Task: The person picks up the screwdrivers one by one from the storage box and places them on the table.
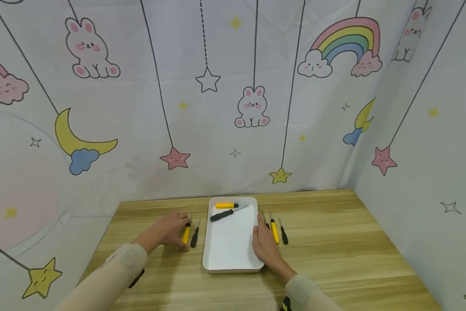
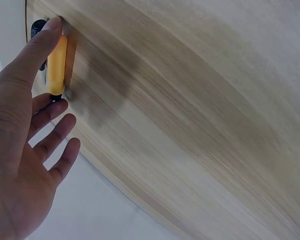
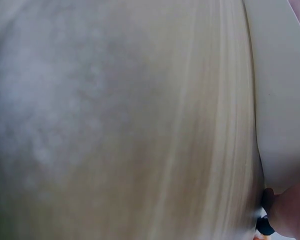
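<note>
My left hand (image 1: 174, 229) reaches over a yellow-handled screwdriver (image 2: 57, 65) left of the tray. Its thumb is at the handle's butt and its index finger at the black collar, pinching it lengthwise; the other fingers are loosely bent. A black-handled screwdriver (image 1: 194, 238) lies just beside it. My right hand (image 1: 266, 246) holds the right wall of a white rectangular tray (image 1: 233, 271), thumb over the rim and fingers along the outside. Inside the tray's far end lie a yellow screwdriver (image 1: 226, 206) and a black screwdriver (image 1: 222, 215).
Right of the tray lie a yellow-handled screwdriver (image 1: 274, 233), a black-handled one (image 1: 284, 236) and another partly hidden by my right hand. They rest on a wood-grain table (image 1: 334, 242). A patterned white curtain (image 1: 217, 142) stands behind its far edge.
</note>
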`<state>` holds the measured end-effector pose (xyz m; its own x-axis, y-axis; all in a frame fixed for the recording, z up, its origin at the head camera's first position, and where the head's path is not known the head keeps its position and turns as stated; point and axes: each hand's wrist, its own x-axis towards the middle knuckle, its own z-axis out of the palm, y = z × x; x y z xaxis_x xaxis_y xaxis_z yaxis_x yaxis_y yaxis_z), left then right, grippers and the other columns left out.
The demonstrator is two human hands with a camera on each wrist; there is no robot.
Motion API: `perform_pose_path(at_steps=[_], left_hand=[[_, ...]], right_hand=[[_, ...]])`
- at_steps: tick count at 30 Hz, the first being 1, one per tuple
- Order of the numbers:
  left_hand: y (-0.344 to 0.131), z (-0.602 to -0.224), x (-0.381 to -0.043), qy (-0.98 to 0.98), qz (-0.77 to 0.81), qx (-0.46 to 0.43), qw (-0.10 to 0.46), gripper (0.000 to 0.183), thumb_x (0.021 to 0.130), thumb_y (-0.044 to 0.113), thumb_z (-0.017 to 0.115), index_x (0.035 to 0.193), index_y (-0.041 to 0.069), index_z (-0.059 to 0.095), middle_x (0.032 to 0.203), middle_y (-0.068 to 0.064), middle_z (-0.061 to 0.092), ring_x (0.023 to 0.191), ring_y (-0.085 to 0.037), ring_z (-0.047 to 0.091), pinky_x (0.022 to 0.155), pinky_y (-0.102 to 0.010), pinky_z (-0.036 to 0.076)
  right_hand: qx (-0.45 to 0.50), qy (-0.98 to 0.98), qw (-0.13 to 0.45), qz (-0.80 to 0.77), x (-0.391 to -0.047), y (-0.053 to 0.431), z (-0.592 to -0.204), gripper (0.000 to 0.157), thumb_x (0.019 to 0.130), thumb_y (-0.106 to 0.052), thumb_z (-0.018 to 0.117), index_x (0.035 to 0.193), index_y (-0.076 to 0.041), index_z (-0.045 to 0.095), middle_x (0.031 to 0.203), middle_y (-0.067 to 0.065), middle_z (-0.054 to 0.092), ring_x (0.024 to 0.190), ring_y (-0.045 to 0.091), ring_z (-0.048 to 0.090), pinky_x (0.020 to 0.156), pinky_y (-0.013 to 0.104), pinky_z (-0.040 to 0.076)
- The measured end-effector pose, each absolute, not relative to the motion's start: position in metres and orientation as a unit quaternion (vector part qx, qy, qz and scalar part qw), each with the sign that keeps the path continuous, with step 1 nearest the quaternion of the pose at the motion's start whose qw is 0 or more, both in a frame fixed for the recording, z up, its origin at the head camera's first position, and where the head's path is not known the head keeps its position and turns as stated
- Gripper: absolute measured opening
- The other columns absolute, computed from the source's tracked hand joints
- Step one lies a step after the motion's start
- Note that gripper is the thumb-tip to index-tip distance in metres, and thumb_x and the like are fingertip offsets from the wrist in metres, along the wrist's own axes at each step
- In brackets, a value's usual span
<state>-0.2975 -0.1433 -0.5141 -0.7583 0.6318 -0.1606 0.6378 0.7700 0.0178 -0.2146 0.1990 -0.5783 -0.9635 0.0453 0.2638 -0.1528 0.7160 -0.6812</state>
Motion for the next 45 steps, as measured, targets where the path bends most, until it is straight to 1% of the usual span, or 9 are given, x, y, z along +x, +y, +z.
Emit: perform_pose_path(at_steps=[5, 9, 18, 26, 34, 41, 45], left_hand=[[-0.142, -0.516, -0.296, 0.939, -0.019, 0.334, 0.084, 0.095, 0.073, 0.066, 0.09, 0.141, 0.005, 0.063, 0.14, -0.014, 0.06, 0.122, -0.034, 0.059, 0.107, -0.053, 0.052], [-0.142, -0.516, -0.295, 0.94, -0.011, 0.328, 0.089, 0.096, 0.073, 0.065, 0.09, 0.142, 0.004, 0.062, 0.143, -0.015, 0.059, 0.125, -0.036, 0.058, 0.108, -0.054, 0.051], [-0.143, -0.519, -0.297, 0.939, -0.019, 0.336, 0.074, 0.096, 0.074, 0.066, 0.089, 0.142, 0.005, 0.062, 0.143, -0.013, 0.059, 0.125, -0.035, 0.058, 0.106, -0.053, 0.052], [-0.144, -0.515, -0.294, 0.939, -0.01, 0.333, 0.081, 0.096, 0.074, 0.064, 0.09, 0.142, 0.002, 0.062, 0.145, -0.017, 0.058, 0.129, -0.04, 0.057, 0.108, -0.057, 0.051], [-0.146, -0.514, -0.294, 0.94, 0.008, 0.328, 0.092, 0.1, 0.075, 0.066, 0.089, 0.147, 0.004, 0.058, 0.151, -0.021, 0.053, 0.136, -0.043, 0.053, 0.111, -0.061, 0.047], [-0.145, -0.509, -0.296, 0.941, 0.015, 0.325, 0.096, 0.104, 0.074, 0.069, 0.087, 0.149, 0.005, 0.057, 0.146, -0.018, 0.055, 0.131, -0.039, 0.057, 0.109, -0.058, 0.05], [-0.145, -0.506, -0.298, 0.943, 0.022, 0.315, 0.104, 0.106, 0.073, 0.07, 0.088, 0.151, 0.004, 0.055, 0.149, -0.02, 0.054, 0.134, -0.041, 0.055, 0.111, -0.06, 0.048]], right_hand=[[0.024, -0.917, 0.127, 0.378, -0.213, 0.198, -0.579, 0.054, 0.114, -0.013, 0.042, 0.161, 0.011, 0.03, 0.159, 0.03, 0.045, 0.142, 0.045, 0.05, 0.117, 0.059, 0.041], [0.024, -0.916, 0.124, 0.382, -0.213, 0.198, -0.579, 0.053, 0.114, -0.013, 0.043, 0.16, 0.011, 0.031, 0.159, 0.03, 0.044, 0.143, 0.046, 0.049, 0.117, 0.06, 0.04], [0.022, -0.917, 0.125, 0.379, -0.213, 0.197, -0.576, 0.054, 0.114, -0.015, 0.042, 0.161, 0.011, 0.031, 0.159, 0.03, 0.044, 0.143, 0.046, 0.049, 0.118, 0.06, 0.04], [0.019, -0.914, 0.122, 0.387, -0.211, 0.196, -0.576, 0.054, 0.114, -0.015, 0.044, 0.16, 0.01, 0.032, 0.158, 0.03, 0.046, 0.142, 0.046, 0.05, 0.116, 0.061, 0.041], [0.018, -0.914, 0.12, 0.386, -0.211, 0.196, -0.576, 0.054, 0.114, -0.014, 0.044, 0.161, 0.01, 0.031, 0.16, 0.03, 0.044, 0.143, 0.046, 0.048, 0.118, 0.061, 0.039], [0.022, -0.915, 0.117, 0.384, -0.212, 0.198, -0.575, 0.055, 0.114, -0.014, 0.043, 0.161, 0.01, 0.03, 0.161, 0.029, 0.042, 0.144, 0.046, 0.047, 0.118, 0.062, 0.038], [0.025, -0.916, 0.119, 0.381, -0.213, 0.198, -0.576, 0.055, 0.114, -0.014, 0.043, 0.161, 0.01, 0.03, 0.161, 0.03, 0.042, 0.144, 0.047, 0.047, 0.118, 0.062, 0.039]])
